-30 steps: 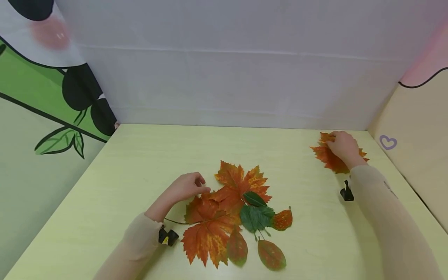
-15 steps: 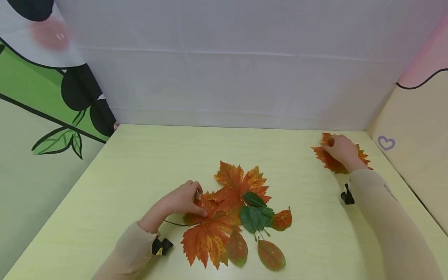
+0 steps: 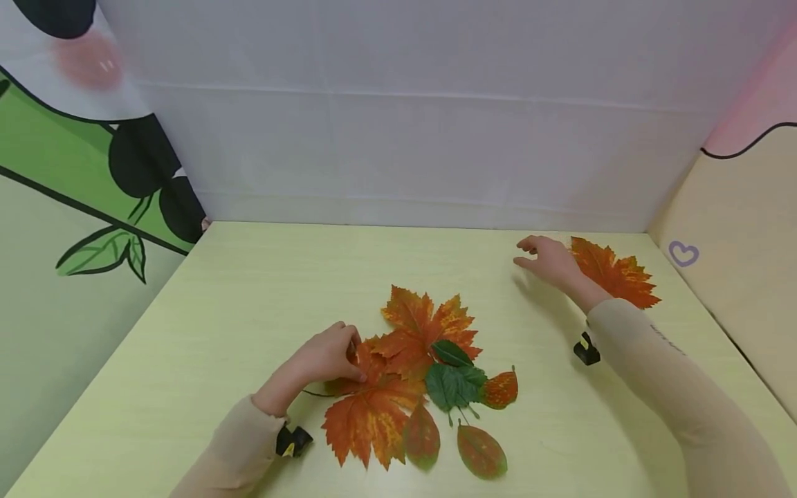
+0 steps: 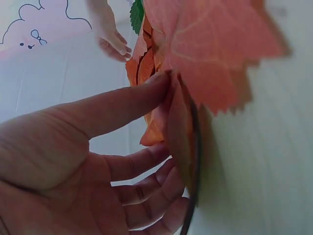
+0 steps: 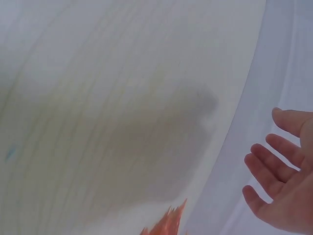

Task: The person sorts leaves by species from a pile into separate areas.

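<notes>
Left hand (image 3: 320,356) pinches an orange leaf (image 3: 372,361) between thumb and fingers, at the left side of a leaf cluster (image 3: 429,332) on the counter (image 3: 249,297). Green leaves (image 3: 454,389) toward the cluster's right. Right hand (image 3: 549,263) loosely spread, holding nothing, raised just left of a lone toothed leaf (image 3: 619,273) near the far right corner

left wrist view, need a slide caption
The left hand pinches a reddish-orange leaf, with the right hand in the background.
</notes>
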Demonstrator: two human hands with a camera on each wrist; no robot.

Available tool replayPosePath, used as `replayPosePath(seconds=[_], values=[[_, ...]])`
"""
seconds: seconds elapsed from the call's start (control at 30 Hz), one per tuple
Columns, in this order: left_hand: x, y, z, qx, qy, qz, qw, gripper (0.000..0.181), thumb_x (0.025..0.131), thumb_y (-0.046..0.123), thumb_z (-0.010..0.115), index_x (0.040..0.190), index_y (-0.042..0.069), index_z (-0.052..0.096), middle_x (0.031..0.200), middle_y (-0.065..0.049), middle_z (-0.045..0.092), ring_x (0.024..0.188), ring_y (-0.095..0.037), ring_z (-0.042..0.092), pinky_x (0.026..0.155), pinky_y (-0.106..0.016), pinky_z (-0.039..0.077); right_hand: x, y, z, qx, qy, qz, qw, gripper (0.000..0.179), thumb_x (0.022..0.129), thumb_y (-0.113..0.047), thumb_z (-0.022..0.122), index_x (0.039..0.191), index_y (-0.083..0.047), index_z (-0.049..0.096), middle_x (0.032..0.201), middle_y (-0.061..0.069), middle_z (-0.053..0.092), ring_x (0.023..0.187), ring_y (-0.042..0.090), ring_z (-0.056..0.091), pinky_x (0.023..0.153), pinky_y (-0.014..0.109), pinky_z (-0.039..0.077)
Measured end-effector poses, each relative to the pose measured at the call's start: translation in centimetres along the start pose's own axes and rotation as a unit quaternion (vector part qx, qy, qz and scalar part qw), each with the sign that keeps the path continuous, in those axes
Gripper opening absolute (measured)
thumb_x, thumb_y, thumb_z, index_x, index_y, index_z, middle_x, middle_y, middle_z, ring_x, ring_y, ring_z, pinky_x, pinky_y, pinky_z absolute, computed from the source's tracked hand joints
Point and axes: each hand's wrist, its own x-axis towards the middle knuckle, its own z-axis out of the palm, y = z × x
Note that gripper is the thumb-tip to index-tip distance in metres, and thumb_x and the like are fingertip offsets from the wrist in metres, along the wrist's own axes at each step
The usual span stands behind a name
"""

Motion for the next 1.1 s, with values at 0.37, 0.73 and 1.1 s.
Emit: replayPosePath(seconds=[0.37, 0.73, 1.1], values=[[0.3, 0.2, 0.0, -0.006, -0.008, 0.003, 0.9999, 0.022, 0.073, 0.019, 0.075, 0.076, 0.008, 0.056, 0.068, 0.001, 0.050, 0.062, -0.014, 0.043, 0.058, -0.027, 0.035, -0.5, -5.9, 2.2, 0.071, -0.041, -0.055, 0.9951, 0.039, 0.089, -0.023, 0.058, 0.120, -0.001, 0.054, 0.113, 0.017, 0.059, 0.102, 0.029, 0.056, 0.086, 0.044, 0.044], [0.0, 0.3, 0.0, -0.014, 0.002, 0.017, 0.9998, 0.030, 0.075, 0.017, 0.074, 0.064, 0.008, 0.047, 0.057, 0.002, 0.036, 0.054, -0.013, 0.033, 0.053, -0.026, 0.026, -0.9, -10.7, 4.9, 0.088, -0.113, -0.093, 0.9853, 0.050, 0.083, -0.034, 0.064, 0.121, -0.004, 0.053, 0.105, 0.008, 0.061, 0.095, 0.022, 0.058, 0.080, 0.036, 0.047], [-0.1, 0.1, 0.2, -0.026, -0.004, 0.010, 0.9996, 0.030, 0.075, 0.017, 0.073, 0.063, 0.009, 0.047, 0.056, 0.002, 0.036, 0.053, -0.012, 0.034, 0.052, -0.025, 0.028, -0.8, -13.2, 6.9, 0.059, -0.172, -0.095, 0.9786, 0.070, 0.074, -0.047, 0.070, 0.126, -0.005, 0.049, 0.114, 0.007, 0.057, 0.105, 0.023, 0.053, 0.087, 0.038, 0.045]])
